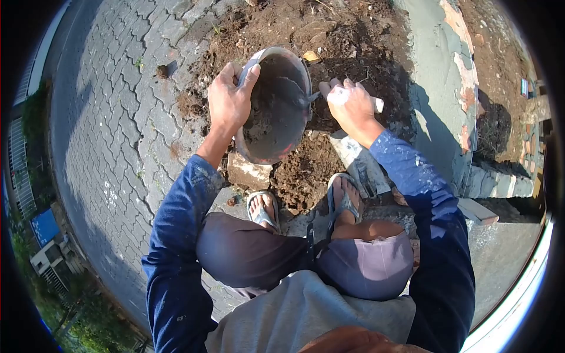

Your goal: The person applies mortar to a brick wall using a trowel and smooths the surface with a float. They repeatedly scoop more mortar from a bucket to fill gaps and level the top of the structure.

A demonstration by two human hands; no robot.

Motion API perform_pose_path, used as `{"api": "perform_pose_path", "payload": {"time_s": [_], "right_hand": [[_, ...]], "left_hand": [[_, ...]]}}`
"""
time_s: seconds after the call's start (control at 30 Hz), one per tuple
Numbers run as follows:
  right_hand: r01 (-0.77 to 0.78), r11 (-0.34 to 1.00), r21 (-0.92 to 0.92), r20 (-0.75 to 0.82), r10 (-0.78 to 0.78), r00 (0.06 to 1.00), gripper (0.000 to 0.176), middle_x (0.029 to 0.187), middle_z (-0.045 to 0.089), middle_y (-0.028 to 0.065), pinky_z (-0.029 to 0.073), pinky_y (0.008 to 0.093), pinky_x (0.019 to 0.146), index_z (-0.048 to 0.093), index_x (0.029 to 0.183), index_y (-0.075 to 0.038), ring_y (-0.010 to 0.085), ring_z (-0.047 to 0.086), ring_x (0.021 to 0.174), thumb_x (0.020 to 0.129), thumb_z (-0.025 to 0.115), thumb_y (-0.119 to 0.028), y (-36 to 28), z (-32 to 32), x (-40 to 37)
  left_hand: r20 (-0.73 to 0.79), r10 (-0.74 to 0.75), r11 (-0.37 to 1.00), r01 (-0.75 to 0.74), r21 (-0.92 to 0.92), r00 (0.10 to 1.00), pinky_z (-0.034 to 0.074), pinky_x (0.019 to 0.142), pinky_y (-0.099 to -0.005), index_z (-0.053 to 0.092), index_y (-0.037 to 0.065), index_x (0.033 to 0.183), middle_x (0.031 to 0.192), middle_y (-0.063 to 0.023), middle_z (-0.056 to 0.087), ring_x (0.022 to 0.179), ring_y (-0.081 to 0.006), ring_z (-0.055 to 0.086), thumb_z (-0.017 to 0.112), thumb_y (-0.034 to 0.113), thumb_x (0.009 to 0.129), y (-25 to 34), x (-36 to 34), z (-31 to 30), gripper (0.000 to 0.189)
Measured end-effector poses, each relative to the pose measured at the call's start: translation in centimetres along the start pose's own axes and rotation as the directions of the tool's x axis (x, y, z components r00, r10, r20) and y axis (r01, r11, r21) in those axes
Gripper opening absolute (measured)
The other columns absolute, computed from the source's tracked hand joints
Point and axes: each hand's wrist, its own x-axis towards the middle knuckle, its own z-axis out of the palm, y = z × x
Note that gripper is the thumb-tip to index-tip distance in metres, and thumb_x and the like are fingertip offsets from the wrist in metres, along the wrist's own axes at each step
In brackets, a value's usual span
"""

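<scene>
Your left hand grips the bucket by its left rim; your right hand clasps a trowel pointing leftward at the opposite rim.

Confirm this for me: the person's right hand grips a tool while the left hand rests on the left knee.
Not right about the left hand: the head view shows it gripping the rim of the bucket. The rest stands: the right hand grips a tool.
</scene>
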Motion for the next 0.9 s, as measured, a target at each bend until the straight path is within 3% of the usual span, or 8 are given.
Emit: {"api": "perform_pose_path", "payload": {"time_s": [0.1, 0.13, 0.17, 0.23, 0.57, 0.7, 0.77, 0.9], "right_hand": [[0.161, 0.734, -0.66, 0.013, -0.203, 0.979, 0.019, 0.085, 0.063, 0.0102, 0.05, 0.0393, 0.07, 0.059, 0.101, -0.009, 0.0311, 0.063, 0.078, 0.087, 0.05, -0.019, -3.4, 12.3, -1.4], [-0.077, 0.997, 0.02, 0.273, 0.069, 0.96, 0.024, 0.088, 0.064, 0.0107, 0.051, 0.0402, 0.072, 0.057, 0.107, -0.01, 0.0329, 0.064, 0.08, 0.087, 0.05, -0.02, -3.2, 7.4, -0.6], [-0.494, 0.652, 0.575, 0.594, 0.083, 0.8, 0.028, 0.092, 0.065, 0.0111, 0.051, 0.0411, 0.074, 0.056, 0.113, -0.011, 0.0347, 0.064, 0.083, 0.087, 0.05, -0.02, -3.4, 1.9, -0.5], [-0.207, 0.766, 0.608, 0.44, -0.108, 0.891, 0.041, 0.099, 0.065, 0.0137, 0.051, 0.0429, 0.078, 0.051, 0.125, -0.014, 0.0356, 0.063, 0.089, 0.084, 0.051, -0.02, -4.1, 1.1, -2.0], [-0.207, 0.605, 0.769, 0.159, 0.133, 0.978, 0.05, 0.104, 0.065, 0.0153, 0.05, 0.0423, 0.084, 0.05, 0.125, -0.007, 0.0343, 0.062, 0.098, 0.077, 0.061, -0.018, -4.4, 5.5, -7.5], [-0.189, 0.276, 0.943, 0.09, 0.334, 0.938, 0.038, 0.087, 0.063, 0.0179, 0.049, 0.0411, 0.071, 0.056, 0.113, -0.006, 0.0358, 0.063, 0.082, 0.077, 0.062, -0.017, -0.1, 5.9, -9.1], [-0.579, 0.371, 0.726, 0.445, 0.388, 0.807, 0.031, 0.085, 0.063, 0.0167, 0.049, 0.0398, 0.069, 0.057, 0.106, -0.004, 0.0348, 0.062, 0.08, 0.078, 0.062, -0.016, 3.6, 5.5, -9.7], [-0.605, 0.325, 0.727, 0.23, 0.715, 0.66, 0.03, 0.086, 0.063, 0.015, 0.049, 0.0391, 0.07, 0.056, 0.107, -0.005, 0.0314, 0.064, 0.08, 0.079, 0.062, -0.012, 10.8, 6.4, -11.2]], "left_hand": [[-0.073, 0.062, 0.994, -0.068, -0.081, 0.995, 0.039, 0.054, -0.0327, 0.053, 0.001, 0.072, 0.057, -0.0055, 0.049, 0.055, -0.0132, 0.043, 0.066, 0.039, 0.087, 0.0, -0.2, 1.5, 0.042], [-0.102, 0.015, 0.998, -0.021, -0.057, 0.995, 0.038, 0.052, -0.0322, 0.053, 0.001, 0.072, 0.057, -0.0053, 0.049, 0.055, -0.0126, 0.041, 0.065, 0.039, 0.087, -0.1, -0.3, 1.7, 0.043], [-0.135, -0.011, 0.994, -0.004, -0.106, 0.991, 0.036, 0.051, -0.0323, 0.051, 0.002, 0.07, 0.056, -0.0046, 0.046, 0.054, -0.0129, 0.039, 0.064, 0.04, 0.088, -0.3, -0.4, 2.1, 0.044], [-0.166, 0.026, 0.998, -0.035, -0.053, 0.986, 0.036, 0.05, -0.0325, 0.049, 0.002, 0.069, 0.055, -0.0044, 0.043, 0.053, -0.0133, 0.037, 0.065, 0.04, 0.088, -0.1, -0.3, 2.5, 0.046], [-0.142, 0.04, 0.995, -0.053, -0.083, 0.989, 0.029, 0.048, -0.028, 0.051, 0.002, 0.069, 0.057, 0.002, 0.04, 0.054, -0.0078, 0.032, 0.064, 0.032, 0.091, -0.1, 1.1, 1.9, 0.039], [-0.147, -0.006, 0.993, -0.012, -0.12, 0.989, 0.025, 0.048, -0.0258, 0.052, 0.003, 0.069, 0.059, 0.0054, 0.038, 0.055, -0.0062, 0.029, 0.062, 0.031, 0.092, -0.5, 1.4, 1.4, 0.038], [-0.141, -0.004, 0.995, -0.01, -0.094, 0.99, 0.025, 0.049, -0.0254, 0.052, 0.003, 0.069, 0.059, 0.0051, 0.038, 0.056, -0.0061, 0.029, 0.062, 0.03, 0.092, -0.7, 1.6, 1.3, 0.037], [-0.127, -0.054, 0.992, 0.039, -0.116, 0.99, 0.025, 0.05, -0.0251, 0.052, 0.004, 0.068, 0.06, 0.0047, 0.038, 0.056, -0.0062, 0.03, 0.062, 0.031, 0.092, -0.6, 1.6, 1.0, 0.037]]}}
